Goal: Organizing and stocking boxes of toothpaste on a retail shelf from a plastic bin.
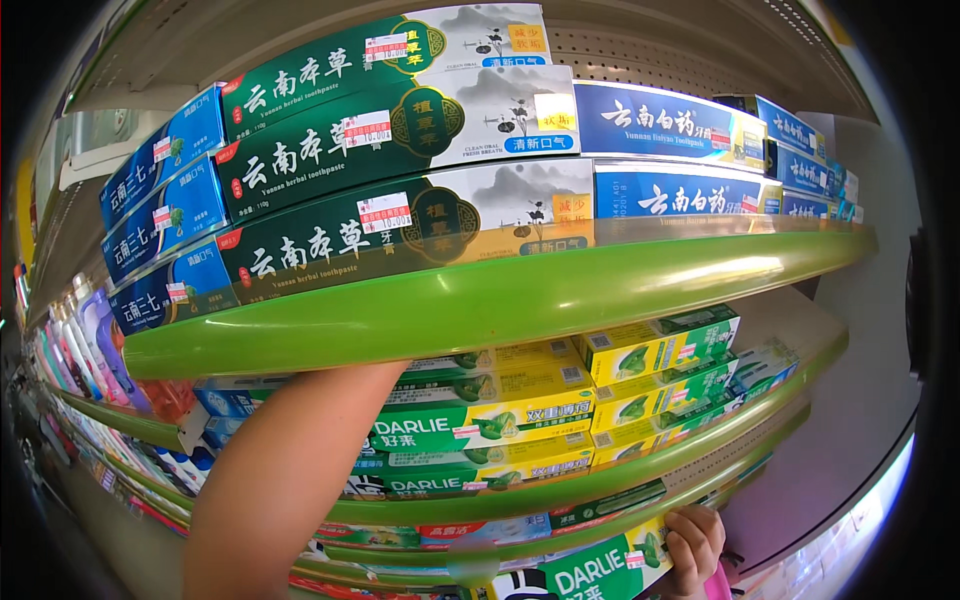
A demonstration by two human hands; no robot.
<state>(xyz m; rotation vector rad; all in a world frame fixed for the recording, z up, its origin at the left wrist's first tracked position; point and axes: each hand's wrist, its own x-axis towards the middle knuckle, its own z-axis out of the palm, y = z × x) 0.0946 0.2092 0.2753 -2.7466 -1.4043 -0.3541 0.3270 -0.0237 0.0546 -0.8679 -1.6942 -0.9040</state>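
Observation:
From the lower left my left forearm (290, 450) reaches up and passes under the green shelf edge (520, 290). The left hand itself is hidden behind that edge, so its fingers do not show. Beside the forearm, on the shelf below, lie stacked green-and-yellow toothpaste boxes (530, 410). At the lower right my right hand (693, 545) is closed around the right end of a green, yellow and white toothpaste box (595, 570). This box is held in front of the lower shelves, and the picture's bottom edge cuts off part of it.
On the upper shelf stand stacked dark green toothpaste boxes (310, 150), with blue-and-white boxes (670, 125) to their right. Bottles (90, 330) line shelves at the far left. More green shelf lips (600, 490) run below. A grey panel (840, 400) bounds the right side.

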